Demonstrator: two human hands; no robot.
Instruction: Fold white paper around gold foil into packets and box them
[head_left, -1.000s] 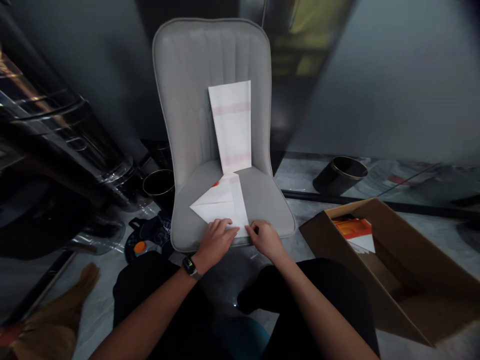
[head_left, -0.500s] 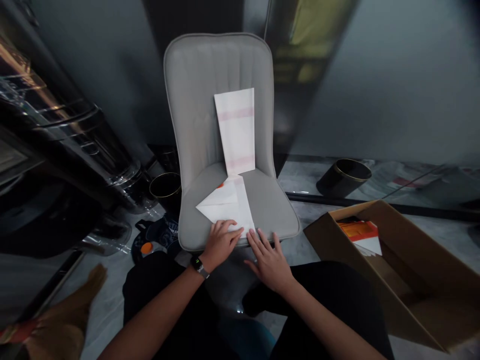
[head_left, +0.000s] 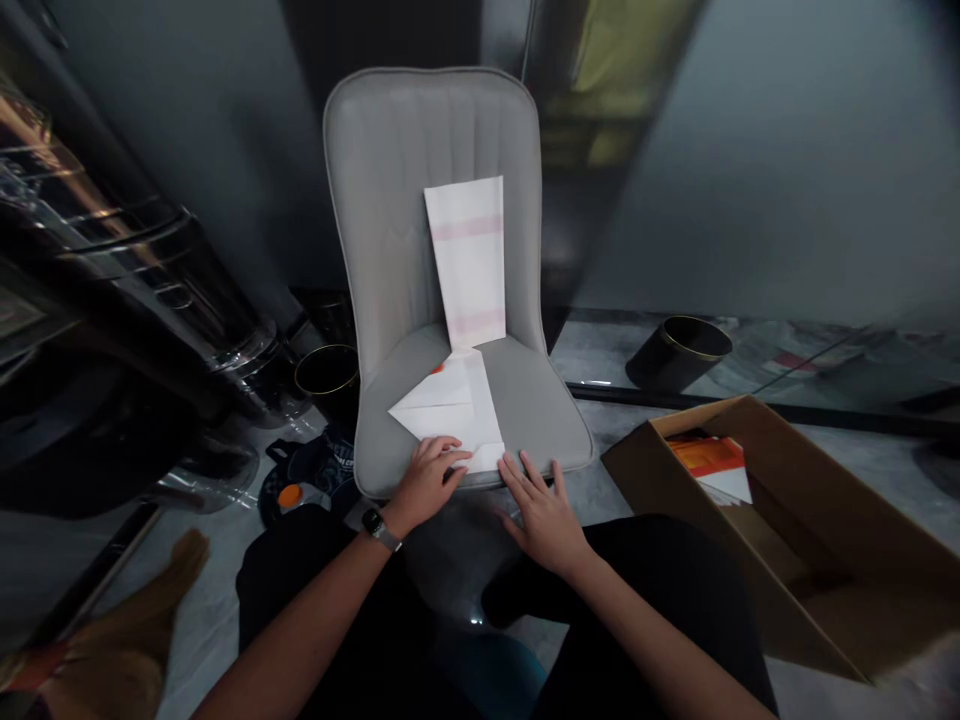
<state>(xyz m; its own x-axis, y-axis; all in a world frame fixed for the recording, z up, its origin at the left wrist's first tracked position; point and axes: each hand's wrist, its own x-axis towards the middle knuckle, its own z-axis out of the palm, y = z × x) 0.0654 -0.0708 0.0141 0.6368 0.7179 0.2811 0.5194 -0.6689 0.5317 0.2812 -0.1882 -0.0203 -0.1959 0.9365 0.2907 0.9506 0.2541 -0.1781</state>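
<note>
A folded white paper piece (head_left: 442, 405) lies on the seat of a grey chair (head_left: 551, 420), its left end a point and a small orange patch on its upper edge. At its lower right corner a small folded flap shows. My left hand (head_left: 427, 485), a watch on its wrist, rests on the lower edge with fingers bent but apart. My right hand (head_left: 551, 520) lies with fingers spread at the seat's front edge, fingertips by the flap's right side. A second white paper piece (head_left: 471, 265) with pale pink bands leans against the backrest.
To the right stands an open cardboard box (head_left: 720, 560) with orange-and-white paper pieces (head_left: 712, 465) inside. A black gold-rimmed bin (head_left: 328, 375) is left of the chair. A dark blue bag (head_left: 322, 460) lies on the floor near my left knee. Someone's bare foot (head_left: 191, 550) is at lower left.
The flap at the paper's lower right corner has come into sight as my left hand drew slightly left. My right hand stays spread beside it. The whole view has shifted slightly.
</note>
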